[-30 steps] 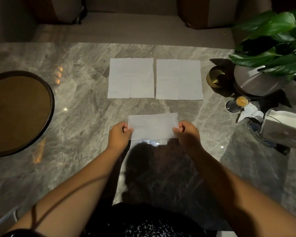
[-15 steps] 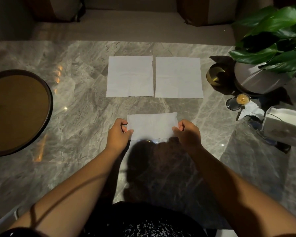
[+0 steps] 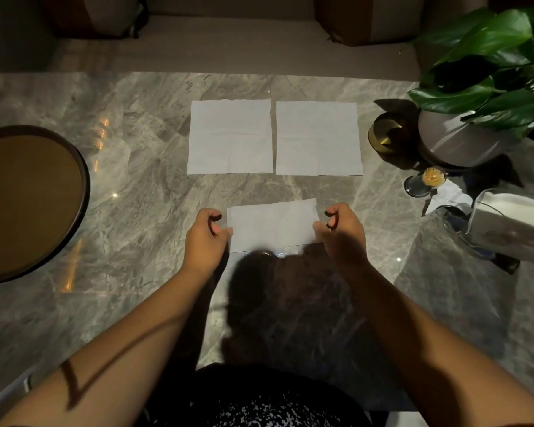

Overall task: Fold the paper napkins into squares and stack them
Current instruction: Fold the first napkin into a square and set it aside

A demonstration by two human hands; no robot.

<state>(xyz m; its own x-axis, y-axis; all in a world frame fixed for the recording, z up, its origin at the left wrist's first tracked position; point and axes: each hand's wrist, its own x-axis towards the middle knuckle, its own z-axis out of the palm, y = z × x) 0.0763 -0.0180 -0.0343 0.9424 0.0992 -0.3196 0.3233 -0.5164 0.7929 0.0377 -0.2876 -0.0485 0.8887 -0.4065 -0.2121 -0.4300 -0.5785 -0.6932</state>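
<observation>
A white paper napkin (image 3: 273, 224), folded in half into a wide rectangle, lies flat on the marble table (image 3: 130, 217) in front of me, its far right corner slightly raised. My left hand (image 3: 205, 238) is at its left edge and my right hand (image 3: 341, 234) at its right edge. Both thumbs touch the near corners, while the curled fingers are lifted off the paper. Two unfolded square napkins lie side by side farther back, the left napkin (image 3: 230, 137) and the right napkin (image 3: 318, 138).
A round dark-rimmed tray (image 3: 85, 192) sits at the left. At the right stand a potted plant (image 3: 453, 143), a gold bowl (image 3: 386, 134), a toothpick holder (image 3: 426, 183), a crumpled tissue (image 3: 447, 195) and a napkin box (image 3: 512, 223). A bench runs behind the table.
Both hands were pinching the folded napkin's side corners. Now their fingers have come off the paper and curled back, and the hands have shifted slightly outward. The napkin stays put.
</observation>
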